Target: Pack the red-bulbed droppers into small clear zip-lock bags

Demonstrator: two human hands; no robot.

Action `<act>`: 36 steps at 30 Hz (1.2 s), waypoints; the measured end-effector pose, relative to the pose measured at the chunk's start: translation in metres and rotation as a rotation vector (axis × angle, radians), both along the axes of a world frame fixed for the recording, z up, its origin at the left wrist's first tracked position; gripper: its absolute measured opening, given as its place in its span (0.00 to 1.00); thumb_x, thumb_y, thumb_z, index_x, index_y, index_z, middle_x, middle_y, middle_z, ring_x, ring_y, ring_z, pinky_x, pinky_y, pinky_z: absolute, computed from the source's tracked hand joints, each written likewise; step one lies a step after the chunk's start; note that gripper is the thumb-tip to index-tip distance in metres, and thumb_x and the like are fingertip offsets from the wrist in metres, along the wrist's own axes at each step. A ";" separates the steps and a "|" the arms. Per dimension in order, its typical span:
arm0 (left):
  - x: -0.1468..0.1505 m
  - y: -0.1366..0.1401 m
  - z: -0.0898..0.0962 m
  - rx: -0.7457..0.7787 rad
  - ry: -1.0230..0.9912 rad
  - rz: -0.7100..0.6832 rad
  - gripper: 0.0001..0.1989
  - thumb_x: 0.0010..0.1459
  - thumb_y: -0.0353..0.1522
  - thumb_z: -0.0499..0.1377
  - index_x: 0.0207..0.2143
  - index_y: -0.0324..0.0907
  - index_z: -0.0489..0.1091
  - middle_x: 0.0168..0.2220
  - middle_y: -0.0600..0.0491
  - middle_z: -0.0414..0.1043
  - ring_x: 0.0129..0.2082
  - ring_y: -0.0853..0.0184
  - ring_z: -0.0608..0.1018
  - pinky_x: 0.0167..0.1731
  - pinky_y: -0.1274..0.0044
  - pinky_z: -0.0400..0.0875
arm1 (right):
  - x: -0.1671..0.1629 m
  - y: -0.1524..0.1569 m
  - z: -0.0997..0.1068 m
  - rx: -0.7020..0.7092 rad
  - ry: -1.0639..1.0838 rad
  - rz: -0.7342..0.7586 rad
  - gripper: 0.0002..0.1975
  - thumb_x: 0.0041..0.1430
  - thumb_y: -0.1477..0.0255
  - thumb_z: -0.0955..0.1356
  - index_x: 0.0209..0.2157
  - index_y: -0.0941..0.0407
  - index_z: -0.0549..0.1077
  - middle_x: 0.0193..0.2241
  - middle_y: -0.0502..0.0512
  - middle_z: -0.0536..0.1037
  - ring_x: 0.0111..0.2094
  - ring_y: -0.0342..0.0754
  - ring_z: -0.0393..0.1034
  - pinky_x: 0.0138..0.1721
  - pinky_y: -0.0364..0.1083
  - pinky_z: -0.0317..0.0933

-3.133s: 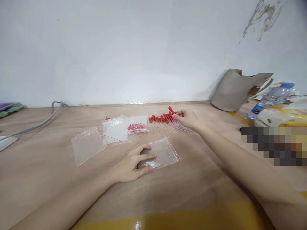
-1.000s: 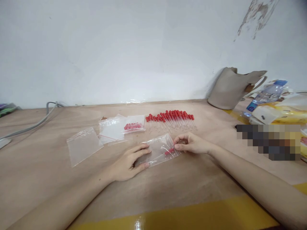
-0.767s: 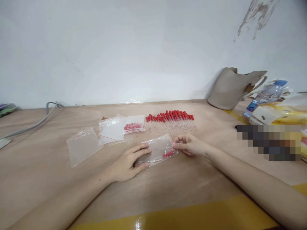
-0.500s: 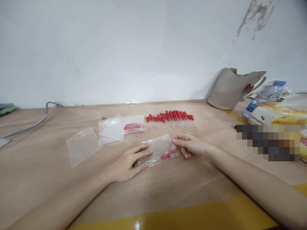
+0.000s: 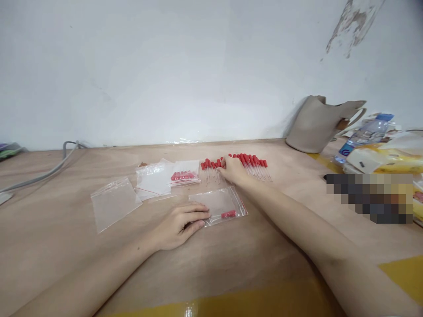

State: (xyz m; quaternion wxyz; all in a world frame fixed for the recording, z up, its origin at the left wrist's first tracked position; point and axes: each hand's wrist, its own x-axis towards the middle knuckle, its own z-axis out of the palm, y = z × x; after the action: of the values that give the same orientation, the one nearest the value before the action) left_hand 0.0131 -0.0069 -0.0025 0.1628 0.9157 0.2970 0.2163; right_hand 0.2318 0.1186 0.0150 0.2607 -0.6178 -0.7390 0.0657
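Observation:
A clear zip bag (image 5: 216,200) lies flat in front of me with a red-bulbed dropper (image 5: 228,214) inside, near its right end. My left hand (image 5: 185,224) rests on the bag's left part, palm down, its fingers stretched out. Behind the bag is a row of droppers (image 5: 253,160) with red bulbs and thin clear stems. My right hand (image 5: 231,169) reaches into the left-middle of this row. Its thumb and fingers are bent together around a dropper, mostly hidden by the hand.
Left of the row lies a bag packed with several droppers (image 5: 183,175). Further left are more flat clear bags (image 5: 115,202). A grey cable (image 5: 42,174) runs along the left. At right stand a beige holder (image 5: 317,125) and a water bottle (image 5: 365,134), beside yellow packaging (image 5: 380,158).
My right hand has left the zip bag's right end and moved up and left to the dropper row. My left hand stays on the bag, its fingers closer together.

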 end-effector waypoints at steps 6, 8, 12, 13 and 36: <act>0.000 0.001 0.000 -0.017 -0.001 -0.039 0.15 0.62 0.31 0.51 0.51 0.46 0.67 0.51 0.50 0.68 0.51 0.63 0.70 0.52 0.68 0.63 | -0.031 0.015 -0.001 -0.105 0.010 -0.100 0.18 0.50 0.80 0.63 0.45 0.65 0.61 0.37 0.69 0.73 0.39 0.56 0.69 0.35 0.48 0.61; 0.000 0.002 -0.001 -0.017 -0.007 -0.048 0.15 0.62 0.30 0.51 0.51 0.46 0.67 0.51 0.50 0.68 0.51 0.63 0.70 0.52 0.68 0.64 | -0.033 0.015 0.000 -0.116 0.019 -0.117 0.20 0.49 0.81 0.62 0.46 0.65 0.59 0.38 0.69 0.72 0.39 0.55 0.68 0.35 0.47 0.61; -0.001 0.003 -0.002 -0.030 -0.002 -0.043 0.15 0.62 0.30 0.52 0.51 0.46 0.67 0.51 0.51 0.67 0.51 0.63 0.69 0.52 0.68 0.64 | -0.028 0.009 0.008 -0.069 0.049 -0.102 0.22 0.49 0.83 0.60 0.48 0.64 0.57 0.37 0.67 0.73 0.36 0.52 0.68 0.34 0.46 0.60; -0.001 0.003 -0.002 -0.034 0.002 -0.041 0.15 0.62 0.31 0.52 0.51 0.46 0.67 0.51 0.51 0.67 0.51 0.63 0.69 0.52 0.69 0.64 | -0.023 0.005 0.011 -0.036 0.068 -0.078 0.23 0.49 0.83 0.60 0.49 0.64 0.56 0.35 0.66 0.73 0.35 0.52 0.68 0.33 0.46 0.60; -0.001 0.000 -0.002 -0.016 0.036 0.008 0.18 0.62 0.32 0.51 0.54 0.47 0.62 0.56 0.49 0.61 0.54 0.62 0.66 0.53 0.67 0.62 | 0.063 -0.088 -0.031 -0.398 1.342 0.081 0.12 0.49 0.69 0.68 0.33 0.54 0.60 0.26 0.49 0.73 0.27 0.43 0.72 0.32 0.45 0.67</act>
State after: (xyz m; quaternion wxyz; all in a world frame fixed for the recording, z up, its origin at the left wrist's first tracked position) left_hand 0.0123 -0.0067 -0.0044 0.1639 0.9169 0.3053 0.1983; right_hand 0.2943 0.0311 -0.0165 0.5400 -0.4517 -0.4147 0.5766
